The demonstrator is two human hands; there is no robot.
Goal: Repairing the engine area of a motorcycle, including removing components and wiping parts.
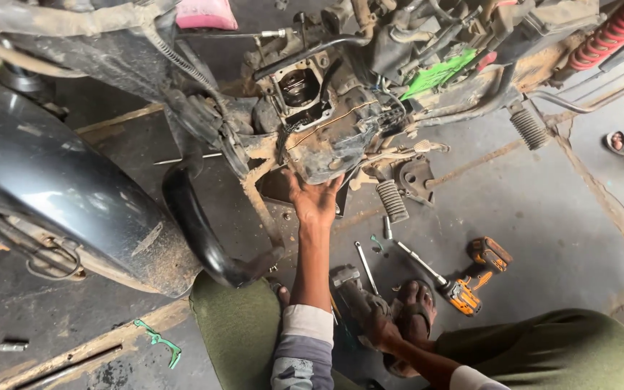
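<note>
Grimy metal fills your view: your left hand [315, 198] is stretched up with fingers spread flat against the underside of the motorcycle engine block [323, 126] at twelve o'clock, gripping nothing. Your right hand [380, 328], down at six o'clock, is wrapped tight around a dark power tool [352, 292]. An orange impact driver [471, 278] lies on the concrete floor [543, 217] at three o'clock of that hand, a wrench [366, 266] between them. Curving away at nine o'clock sits the black exhaust pipe [204, 231], touching your green-trousered knee [236, 325]
</note>
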